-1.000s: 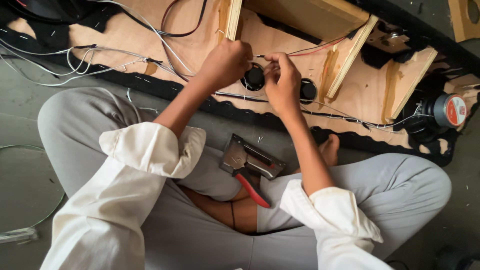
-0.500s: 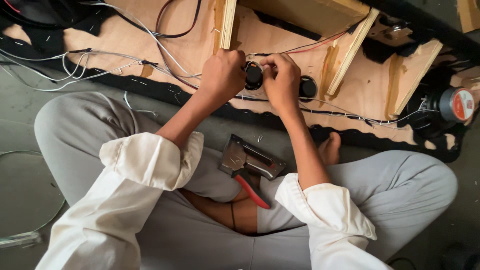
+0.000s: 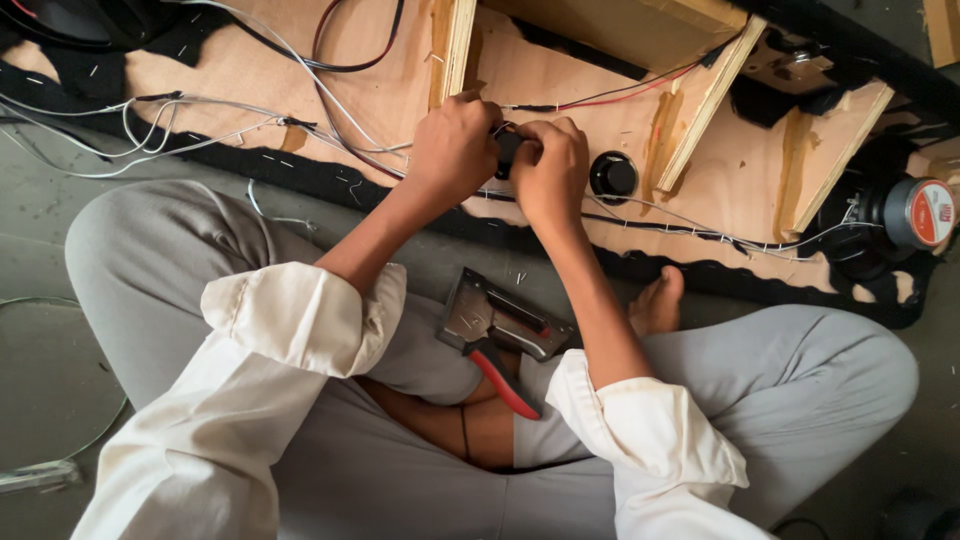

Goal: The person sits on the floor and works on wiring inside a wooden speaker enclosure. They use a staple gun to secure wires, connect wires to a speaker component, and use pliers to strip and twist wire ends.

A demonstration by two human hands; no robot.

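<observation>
Person sits cross-legged on the floor, grey trousers, white sleeves rolled to the elbow. Nearest thing: a staple gun (image 3: 500, 335) with red handle trim, lying in the lap between the two forearms, neither hand on it. One bare foot (image 3: 655, 300) shows just right of the right forearm, touching the black fabric edge of the panel.

Beyond the lap: plywood panel (image 3: 740, 180) lying flat, black fabric border stapled along its near edge, wooden braces standing on it.

Left hand (image 3: 455, 150) and right hand (image 3: 550, 170) are together over the panel, knuckles nearly touching, both closed around one small black round part (image 3: 507, 150) set in the plywood. Fingers curled tight on it; most of the part is hidden, only a sliver shows between the hands. A second black round part (image 3: 613, 177) sits just right of the right hand, untouched.

Thin grey wires (image 3: 690, 225) run along the near edge of the panel, passing under the hands and off to the right. A red and black wire pair (image 3: 620, 97) runs from the hands up and right toward a brace. More grey and white wires (image 3: 150, 130) loop off to the far left.

Far right: speaker magnet (image 3: 915, 215) with a red and white label, on the black fabric.
</observation>
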